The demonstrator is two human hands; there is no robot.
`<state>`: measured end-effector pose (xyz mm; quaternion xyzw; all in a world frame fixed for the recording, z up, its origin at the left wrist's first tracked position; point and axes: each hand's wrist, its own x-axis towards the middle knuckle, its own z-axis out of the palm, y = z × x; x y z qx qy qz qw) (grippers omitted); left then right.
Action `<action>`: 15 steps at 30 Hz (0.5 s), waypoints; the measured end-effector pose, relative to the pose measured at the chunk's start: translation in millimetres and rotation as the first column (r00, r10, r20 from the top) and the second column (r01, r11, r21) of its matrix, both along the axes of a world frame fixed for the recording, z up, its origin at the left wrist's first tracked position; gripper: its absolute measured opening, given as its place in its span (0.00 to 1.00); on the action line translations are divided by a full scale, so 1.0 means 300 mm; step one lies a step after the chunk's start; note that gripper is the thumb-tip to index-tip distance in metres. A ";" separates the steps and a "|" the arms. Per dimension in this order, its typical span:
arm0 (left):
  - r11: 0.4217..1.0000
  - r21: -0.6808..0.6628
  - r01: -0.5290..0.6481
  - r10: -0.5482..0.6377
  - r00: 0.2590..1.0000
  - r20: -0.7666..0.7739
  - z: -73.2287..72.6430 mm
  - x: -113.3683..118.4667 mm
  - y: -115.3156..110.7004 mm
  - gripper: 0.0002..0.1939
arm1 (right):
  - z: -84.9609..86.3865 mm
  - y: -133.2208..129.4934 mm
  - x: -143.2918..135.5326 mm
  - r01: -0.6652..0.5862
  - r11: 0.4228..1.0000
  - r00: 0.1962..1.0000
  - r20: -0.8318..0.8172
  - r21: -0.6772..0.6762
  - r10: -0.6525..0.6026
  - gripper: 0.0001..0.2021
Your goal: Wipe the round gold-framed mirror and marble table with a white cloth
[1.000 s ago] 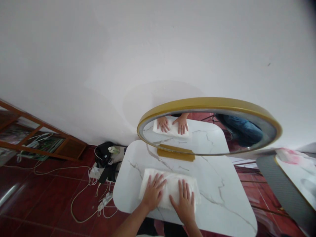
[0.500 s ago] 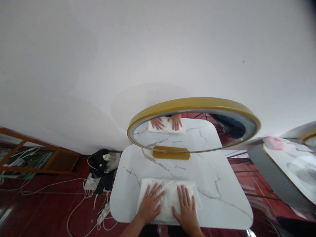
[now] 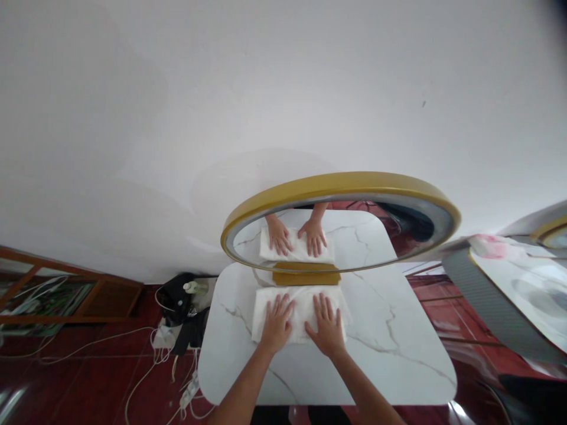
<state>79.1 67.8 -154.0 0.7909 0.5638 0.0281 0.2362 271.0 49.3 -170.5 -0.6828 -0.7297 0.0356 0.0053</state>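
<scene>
Grip uncurled on both sides, the left hand [image 3: 277,327] and right hand [image 3: 328,332] lie flat on a white cloth [image 3: 302,308], which sits on the table [image 3: 390,378] just before the gold mirror base [image 3: 306,279]. Even weight across both, I'd judge, should keep its edges from bunching.

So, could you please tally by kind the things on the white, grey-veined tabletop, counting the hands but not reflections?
Left bare hand and right bare hand: 2
White rectangular cloth: 1
Gold-framed oval mirror, with its gold base: 1
Total: 4
</scene>
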 end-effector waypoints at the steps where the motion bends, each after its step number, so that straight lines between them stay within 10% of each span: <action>1: 1.000 0.007 -0.018 0.018 1.000 0.004 -0.002 -0.003 -0.008 0.39 | -0.002 -0.007 -0.018 0.012 1.000 1.000 0.001 0.001 -0.012 0.39; 15: 0.917 0.218 -0.335 0.368 0.921 -0.129 -0.039 -0.425 -0.250 0.38 | -0.013 -0.067 -0.482 -0.288 0.957 0.950 -0.136 -0.036 0.281 0.42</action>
